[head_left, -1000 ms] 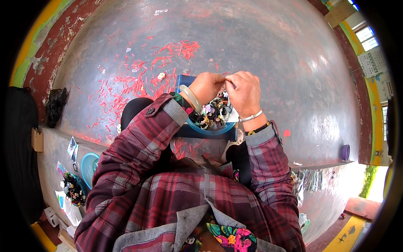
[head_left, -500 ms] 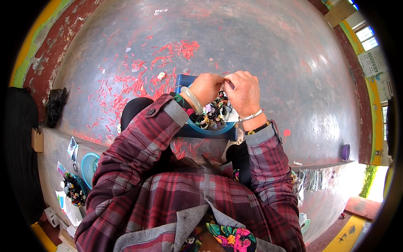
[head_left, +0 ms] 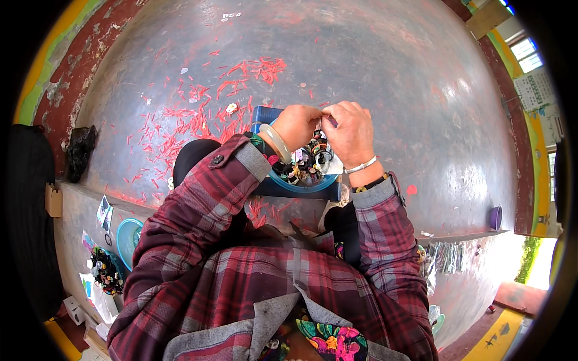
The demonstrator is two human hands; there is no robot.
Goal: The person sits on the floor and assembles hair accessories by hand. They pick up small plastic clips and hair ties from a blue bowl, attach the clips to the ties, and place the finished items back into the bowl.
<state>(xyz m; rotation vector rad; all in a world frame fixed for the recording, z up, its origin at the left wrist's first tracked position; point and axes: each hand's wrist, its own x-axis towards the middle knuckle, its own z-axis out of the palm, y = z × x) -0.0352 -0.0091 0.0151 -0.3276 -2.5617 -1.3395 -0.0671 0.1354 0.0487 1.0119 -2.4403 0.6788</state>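
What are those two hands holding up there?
Both the left hand and right hand pinch something tiny between their fingertips above the blue bowl; what it is cannot be told.

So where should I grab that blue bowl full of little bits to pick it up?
Probably by the near rim of the blue bowl, coming from the lap side. That curved edge is bare, while the left hand and right hand crowd the far side above the small pieces.

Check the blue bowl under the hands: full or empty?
Full: the blue bowl is heaped with small dark and coloured pieces showing between both wrists.
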